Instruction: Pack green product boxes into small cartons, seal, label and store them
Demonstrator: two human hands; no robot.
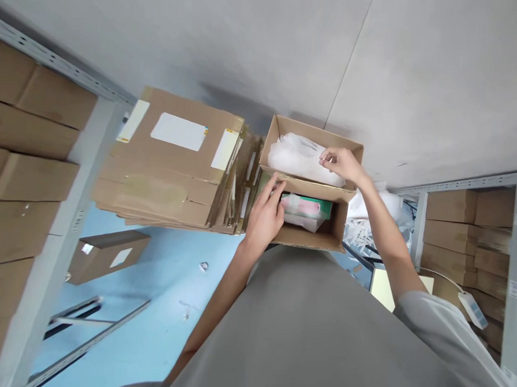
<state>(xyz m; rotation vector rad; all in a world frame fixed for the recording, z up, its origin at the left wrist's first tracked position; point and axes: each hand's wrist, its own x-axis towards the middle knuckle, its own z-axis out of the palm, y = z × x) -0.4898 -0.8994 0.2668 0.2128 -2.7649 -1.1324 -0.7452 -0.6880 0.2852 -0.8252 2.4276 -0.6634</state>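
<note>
Two small cardboard boxes stand one behind the other against my body. Inside the near box [310, 239] lies a green and pink item [303, 206], partly covered by translucent white wrap. The far box [283, 125] is filled with crumpled white packing material [297, 152]. My left hand [266, 214] rests over the near box's left edge, fingers stretched out and slightly apart. Over the far box, my right hand [342, 163] has thumb and forefinger pinched together just at the white packing material. Whatever is between those fingertips is too small to name.
A pile of flattened cartons [173, 166] with white labels is at the left of the boxes. Shelves of brown cartons [21, 175] flank both sides. A closed carton [108, 256] sits on the blue floor. White scraps [362, 233] and a power strip [473, 309] are at right.
</note>
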